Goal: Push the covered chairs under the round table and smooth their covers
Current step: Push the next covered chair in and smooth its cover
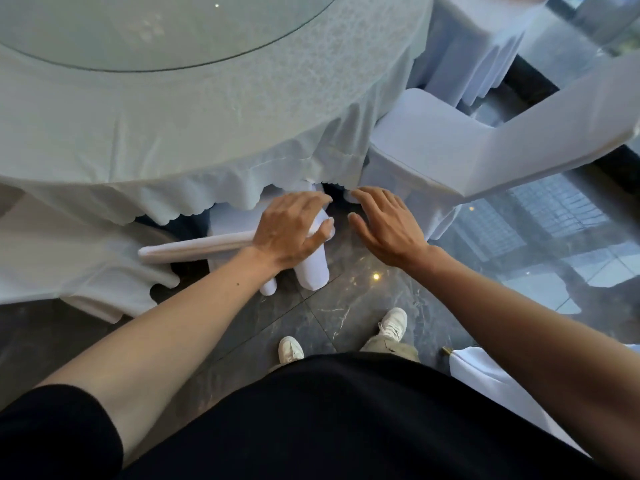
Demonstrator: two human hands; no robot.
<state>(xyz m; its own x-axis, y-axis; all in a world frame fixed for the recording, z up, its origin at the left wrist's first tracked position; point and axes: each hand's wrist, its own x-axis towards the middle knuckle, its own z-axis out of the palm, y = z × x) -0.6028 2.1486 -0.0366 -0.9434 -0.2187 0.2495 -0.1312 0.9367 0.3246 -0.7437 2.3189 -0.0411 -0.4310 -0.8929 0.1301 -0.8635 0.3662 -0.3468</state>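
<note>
The round table [194,109] fills the upper left, draped in a pale scalloped cloth with a glass disc on top. A white-covered chair [197,249] stands tucked under its edge right in front of me; only the top of its backrest and its covered rear legs show. My left hand [294,230] grips the right end of that backrest top. My right hand [384,226] hovers just to the right, fingers spread, touching nothing I can make out. Another covered chair [450,147] stands to the right, its seat partly out from the table.
A third covered chair [69,258] sits at the left, partly under the cloth. Another draped table [474,53] stands at the upper right. A white cover [491,382] is at the lower right. Glossy dark marble floor [346,306] lies beneath my white shoes.
</note>
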